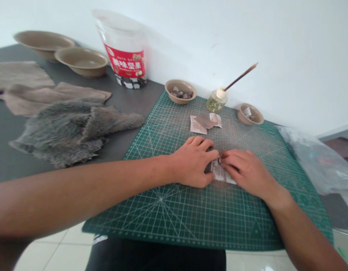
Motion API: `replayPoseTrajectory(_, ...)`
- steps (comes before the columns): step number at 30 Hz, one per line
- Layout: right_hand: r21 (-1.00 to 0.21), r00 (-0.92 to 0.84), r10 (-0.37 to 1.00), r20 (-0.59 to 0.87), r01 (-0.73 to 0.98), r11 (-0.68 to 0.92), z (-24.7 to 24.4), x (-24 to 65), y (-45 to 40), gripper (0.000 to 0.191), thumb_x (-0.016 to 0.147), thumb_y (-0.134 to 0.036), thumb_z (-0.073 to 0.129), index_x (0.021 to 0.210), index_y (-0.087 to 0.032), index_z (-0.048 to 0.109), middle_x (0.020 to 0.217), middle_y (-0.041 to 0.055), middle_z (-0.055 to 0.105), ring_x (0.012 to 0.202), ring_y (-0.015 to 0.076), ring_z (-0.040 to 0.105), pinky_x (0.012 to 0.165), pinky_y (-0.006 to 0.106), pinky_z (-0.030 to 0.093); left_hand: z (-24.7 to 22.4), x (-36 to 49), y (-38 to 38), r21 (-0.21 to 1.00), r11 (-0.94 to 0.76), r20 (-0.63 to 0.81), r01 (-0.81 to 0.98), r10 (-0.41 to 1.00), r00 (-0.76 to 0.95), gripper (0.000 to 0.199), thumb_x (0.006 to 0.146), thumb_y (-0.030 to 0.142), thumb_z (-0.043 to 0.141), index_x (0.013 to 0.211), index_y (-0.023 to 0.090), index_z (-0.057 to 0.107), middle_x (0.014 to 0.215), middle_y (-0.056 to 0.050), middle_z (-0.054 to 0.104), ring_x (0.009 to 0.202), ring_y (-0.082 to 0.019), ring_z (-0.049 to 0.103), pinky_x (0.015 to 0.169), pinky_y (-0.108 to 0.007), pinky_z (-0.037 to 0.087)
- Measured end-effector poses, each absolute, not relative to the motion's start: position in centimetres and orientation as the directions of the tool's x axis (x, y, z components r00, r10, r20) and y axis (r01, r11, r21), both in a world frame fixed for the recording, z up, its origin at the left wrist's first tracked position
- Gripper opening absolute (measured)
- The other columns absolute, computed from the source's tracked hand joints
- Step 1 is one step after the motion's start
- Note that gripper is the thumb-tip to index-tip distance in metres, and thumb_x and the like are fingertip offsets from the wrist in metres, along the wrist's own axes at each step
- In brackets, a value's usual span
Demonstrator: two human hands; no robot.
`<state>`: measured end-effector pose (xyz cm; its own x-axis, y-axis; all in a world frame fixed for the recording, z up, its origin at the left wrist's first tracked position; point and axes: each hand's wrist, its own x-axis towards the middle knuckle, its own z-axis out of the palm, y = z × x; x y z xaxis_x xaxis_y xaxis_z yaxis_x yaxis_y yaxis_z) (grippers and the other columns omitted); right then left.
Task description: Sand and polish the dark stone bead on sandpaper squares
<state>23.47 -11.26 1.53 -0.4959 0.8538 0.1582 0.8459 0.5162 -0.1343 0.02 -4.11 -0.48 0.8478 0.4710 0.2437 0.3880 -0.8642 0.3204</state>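
A small pale sheet [223, 176] with brownish stains lies on the green cutting mat [191, 214]. My left hand [195, 162] rests at the sheet's left side, thumb and fingers spread around its edge. My right hand [246, 169] has its fingertips pinched together over the sheet, at a small dark round piece [219, 160] that is partly hidden. Farther back on the mat are more stained pale squares [198, 125] with a brown piece [205, 121] lying over them.
Behind stand a bowl of dark round pieces [180, 91], a glass bottle with a brush [217, 101] and a bowl with white scraps [250, 114]. Grey fur cloth [66, 128], larger bowls [82, 60] and a plastic tub [124, 56] are left; clear plastic [318, 162] lies right.
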Motion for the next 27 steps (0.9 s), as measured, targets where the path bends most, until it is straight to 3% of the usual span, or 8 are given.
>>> replayPoseTrajectory(2, -0.148, -0.446, 0.883, 0.145, 0.873, 0.465, 1.7, 23.6, -11.2, 0.01, 0.098, -0.021, 0.059, 0.093, -0.022, 0.068, 0.102, 0.0048, 0.074, 0.093, 0.0219, 0.066, 0.08, 0.038, 0.04, -0.5, 0.0, -4.1, 0.316, -0.864, 0.242, 0.393, 0.474, 0.847, 0.038, 0.081, 0.044, 0.065, 0.11, 0.02, 0.061, 0.133, -0.012, 0.054, 0.122, -0.035, 0.048, 0.105, -0.052, 0.039)
replayPoseTrajectory(6, -0.275, -0.567, 0.821, 0.075, 0.779, 0.563, 1.8, 23.3, -11.6, 0.013, 0.098, -0.019, 0.059, 0.091, -0.024, 0.068, 0.101, 0.0009, 0.074, 0.091, 0.0178, 0.067, 0.08, 0.035, 0.04, -0.5, 0.0, -4.1, 0.313, -0.868, 0.236, 0.385, 0.463, 0.854, 0.04, 0.08, 0.047, 0.065, 0.109, 0.02, 0.061, 0.133, -0.012, 0.053, 0.121, -0.035, 0.049, 0.104, -0.051, 0.039)
replayPoseTrajectory(11, -0.201, -0.431, 0.891, 0.145, 0.868, 0.453, 1.8, 23.6, -11.1, 0.009, 0.098, -0.022, 0.06, 0.093, -0.022, 0.067, 0.101, 0.0038, 0.074, 0.092, 0.0211, 0.066, 0.081, 0.037, 0.041, -0.5, 0.0, -4.1, 0.31, -0.863, 0.23, 0.4, 0.476, 0.849, 0.039, 0.081, 0.046, 0.064, 0.11, 0.021, 0.061, 0.134, -0.012, 0.053, 0.123, -0.036, 0.048, 0.105, -0.052, 0.038)
replayPoseTrajectory(16, -0.311, -0.599, 0.8, 0.045, 0.753, 0.581, 1.9, 23.3, -11.5, 0.013, 0.099, -0.02, 0.057, 0.092, -0.024, 0.067, 0.101, 0.0016, 0.073, 0.092, 0.0184, 0.066, 0.081, 0.035, 0.042, -0.5, 0.0, -4.1, 0.316, -0.868, 0.231, 0.383, 0.462, 0.856, 0.038, 0.081, 0.047, 0.064, 0.108, 0.021, 0.061, 0.133, -0.012, 0.054, 0.122, -0.035, 0.049, 0.105, -0.051, 0.039)
replayPoseTrajectory(21, -0.16, -0.443, 0.887, 0.132, 0.874, 0.46, 1.9, 24.0, -11.0, 0.009, 0.098, -0.023, 0.059, 0.095, -0.023, 0.067, 0.101, 0.0047, 0.074, 0.093, 0.0225, 0.066, 0.083, 0.039, 0.042, -0.5, 0.0, -4.1, 0.306, -0.864, 0.233, 0.4, 0.475, 0.848, 0.038, 0.08, 0.045, 0.065, 0.109, 0.021, 0.061, 0.133, -0.012, 0.053, 0.122, -0.035, 0.049, 0.104, -0.052, 0.039)
replayPoseTrajectory(24, -0.229, -0.561, 0.827, 0.048, 0.8, 0.555, 2.0, 24.3, -11.0, 0.012, 0.098, -0.021, 0.058, 0.092, -0.023, 0.068, 0.098, 0.003, 0.073, 0.09, 0.0202, 0.066, 0.081, 0.037, 0.043, -0.5, 0.0, -4.0, 0.312, -0.867, 0.232, 0.389, 0.466, 0.854, 0.038, 0.08, 0.047, 0.065, 0.108, 0.021, 0.061, 0.133, -0.012, 0.053, 0.121, -0.035, 0.049, 0.104, -0.051, 0.039)
replayPoseTrajectory(27, -0.236, -0.564, 0.821, 0.09, 0.788, 0.568, 1.9, 24.0, -11.2, 0.014, 0.1, -0.021, 0.056, 0.095, -0.023, 0.068, 0.105, 0.0044, 0.073, 0.095, 0.021, 0.066, 0.081, 0.037, 0.043, -0.6, 0.0, -4.0, 0.312, -0.869, 0.239, 0.385, 0.464, 0.853, 0.038, 0.08, 0.046, 0.065, 0.108, 0.02, 0.061, 0.132, -0.012, 0.054, 0.121, -0.035, 0.049, 0.104, -0.051, 0.039)
